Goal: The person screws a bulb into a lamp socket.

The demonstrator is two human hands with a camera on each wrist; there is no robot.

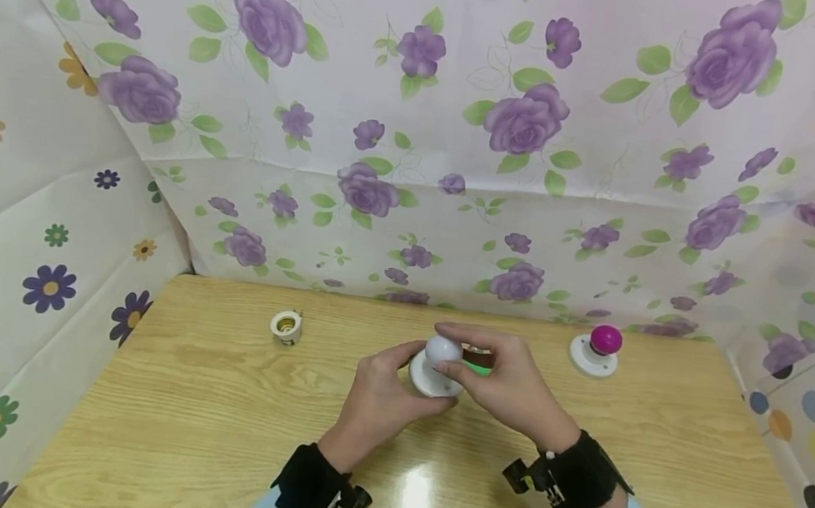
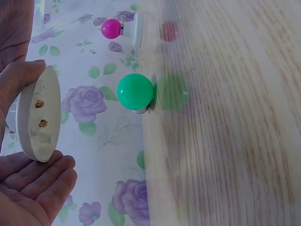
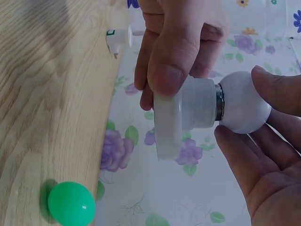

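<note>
Over the middle of the table, my left hand (image 1: 384, 394) grips the round base of a white lamp socket (image 3: 197, 106) by its rim. The socket's underside (image 2: 41, 113), with two brass screws, shows in the left wrist view. A white round bulb (image 3: 241, 104) sits at the socket's mouth, a thin band of its metal collar visible. My right hand (image 1: 506, 378) pinches that bulb's globe between thumb and fingers. Beyond the hands, a green bulb (image 2: 135, 92) lies on the table, mostly covered by my right hand in the head view.
A small white socket (image 1: 286, 326) with a brass-coloured inside stands at the back left. At the back right, a magenta bulb (image 1: 606, 339) is in a white round-based socket (image 1: 586, 358). Flowered sheeting (image 1: 418, 163) rises behind the wooden table (image 1: 208, 416).
</note>
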